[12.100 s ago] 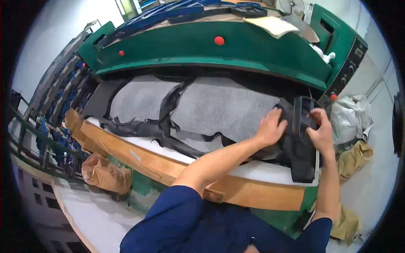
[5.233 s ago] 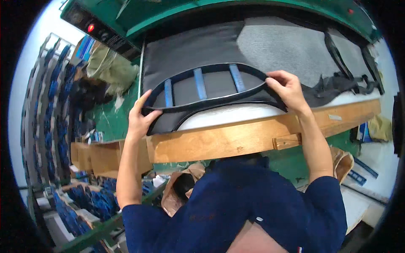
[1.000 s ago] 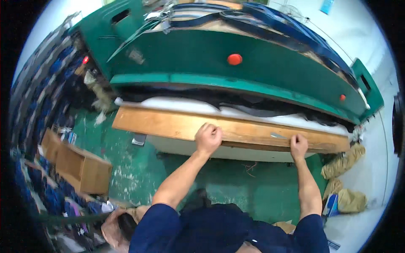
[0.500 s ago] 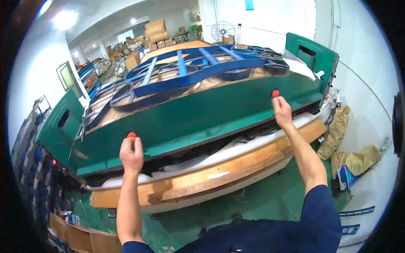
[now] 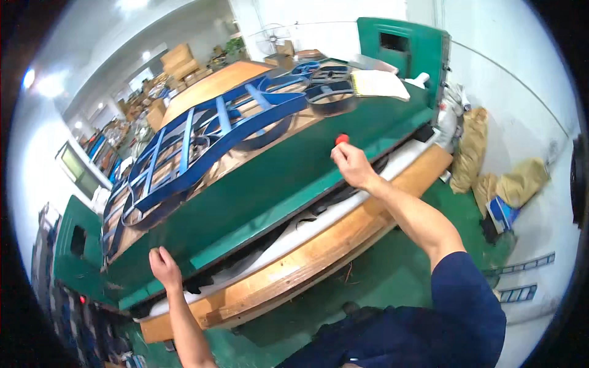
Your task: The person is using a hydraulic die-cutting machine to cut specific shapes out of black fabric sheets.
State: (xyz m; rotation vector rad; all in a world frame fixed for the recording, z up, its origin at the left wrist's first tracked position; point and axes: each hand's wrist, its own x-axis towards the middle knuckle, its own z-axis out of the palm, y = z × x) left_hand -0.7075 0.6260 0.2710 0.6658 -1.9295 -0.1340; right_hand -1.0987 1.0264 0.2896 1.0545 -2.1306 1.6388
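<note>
My right hand (image 5: 352, 164) is closed, its fingers at a round red button (image 5: 342, 139) on the green front panel (image 5: 257, 175) of a big machine. The top of that button shows just above the knuckles. Toward the panel's left end, my left hand (image 5: 165, 268) is also closed and held against the green face; whatever its fingers touch is hidden behind them. On the machine's bed lie blue steel cutting dies (image 5: 208, 150), curved bands with crossbars. A white notepad (image 5: 378, 84) rests at the bed's right end.
Below the panel, white sheet material (image 5: 257, 260) lies on a long wooden board (image 5: 307, 257). Green end housings stand at the left (image 5: 80, 251) and right (image 5: 423, 55). Tan sacks (image 5: 471, 147) lean by the right wall. Stacked cartons (image 5: 178, 61) stand far back.
The view has turned and tilted, so the machine slants more steeply. My left hand now covers the place where a red button showed. My right hand remains at its button.
</note>
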